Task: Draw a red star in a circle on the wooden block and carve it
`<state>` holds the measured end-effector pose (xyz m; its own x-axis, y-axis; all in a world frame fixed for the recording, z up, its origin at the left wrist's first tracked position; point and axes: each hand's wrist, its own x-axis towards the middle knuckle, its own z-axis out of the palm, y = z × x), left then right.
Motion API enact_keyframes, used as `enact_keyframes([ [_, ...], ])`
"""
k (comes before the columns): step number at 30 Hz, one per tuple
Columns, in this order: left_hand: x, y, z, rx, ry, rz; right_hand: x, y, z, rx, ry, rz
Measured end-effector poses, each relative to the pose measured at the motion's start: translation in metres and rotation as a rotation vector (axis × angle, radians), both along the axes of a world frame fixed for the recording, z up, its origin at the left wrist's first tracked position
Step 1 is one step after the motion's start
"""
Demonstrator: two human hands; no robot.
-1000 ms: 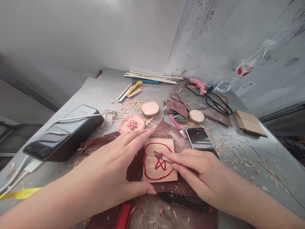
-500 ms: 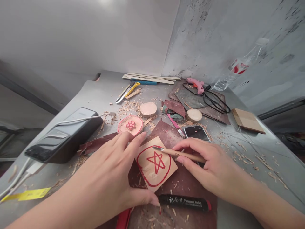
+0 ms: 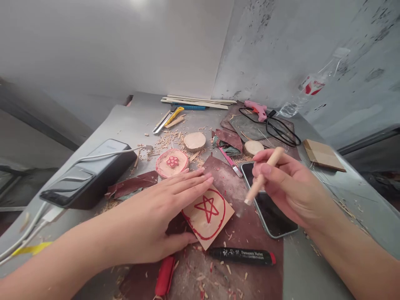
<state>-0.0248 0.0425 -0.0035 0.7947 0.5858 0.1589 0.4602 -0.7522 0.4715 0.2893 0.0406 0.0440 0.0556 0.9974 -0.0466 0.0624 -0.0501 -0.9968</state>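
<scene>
A square wooden piece [image 3: 215, 221] bearing a red star inside a red circle lies on the brown mat [image 3: 250, 250]. Over its upper left part rests my left hand [image 3: 168, 204], fingers extended, thumb by the lower left edge. My right hand [image 3: 281, 183] is raised over the phone [image 3: 278, 218], fingers closed round a wooden-handled tool [image 3: 267, 175] tilted down to the left. A black marker [image 3: 243, 256] with a red end lies just below the piece. Near my left thumb is a red object [image 3: 165, 277].
Wood slices [image 3: 194, 141], a flower-marked slice [image 3: 171, 162] and a yellow cutter [image 3: 174, 116] lie behind. A power bank [image 3: 93, 179] with cables stands left. A pink glue gun [image 3: 256, 109], bottle [image 3: 312, 89] and wooden block [image 3: 323, 154] are at the right.
My right hand has lifted away from the wooden piece, turning the tool more upright and uncovering the phone. My left hand has slid over the piece's upper left part, its fingers flatter.
</scene>
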Motion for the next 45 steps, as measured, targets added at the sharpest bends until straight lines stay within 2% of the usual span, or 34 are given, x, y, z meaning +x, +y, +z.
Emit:
enact_keyframes([
  [3, 0.009, -0.002, -0.002, 0.055, 0.012, 0.049, -0.009, 0.002, 0.006, 0.001, 0.190, 0.042],
  [8, 0.024, -0.010, -0.003, 0.109, 0.035, 0.216, -0.028, 0.001, 0.021, -0.108, 0.327, 0.107],
  [13, 0.029, -0.019, -0.009, 0.128, -0.024, 0.216, -0.052, 0.015, 0.031, -0.236, 0.459, 0.172],
  [16, 0.029, -0.022, -0.011, 0.114, -0.051, 0.206, -0.066, 0.025, 0.029, -0.282, 0.500, 0.266],
  [19, 0.029, -0.023, -0.010, 0.096, -0.057, 0.232, -0.077, 0.030, 0.019, -0.310, 0.564, 0.327],
  [25, 0.033, -0.024, -0.006, 0.110, -0.022, 0.266, -0.079, 0.037, 0.001, -0.290, 0.616, 0.238],
  [31, 0.033, -0.024, -0.005, 0.090, -0.040, 0.253, -0.076, 0.045, 0.004, -0.251, 0.638, 0.309],
  [36, 0.034, -0.024, -0.006, 0.095, -0.043, 0.251, -0.073, 0.048, 0.007, -0.312, 0.635, 0.337],
  [40, 0.033, -0.024, -0.008, 0.083, -0.038, 0.256, -0.077, 0.051, 0.005, -0.376, 0.652, 0.291],
  [45, 0.032, -0.022, -0.010, 0.082, -0.042, 0.245, -0.089, 0.051, 0.005, -0.383, 0.616, 0.154],
])
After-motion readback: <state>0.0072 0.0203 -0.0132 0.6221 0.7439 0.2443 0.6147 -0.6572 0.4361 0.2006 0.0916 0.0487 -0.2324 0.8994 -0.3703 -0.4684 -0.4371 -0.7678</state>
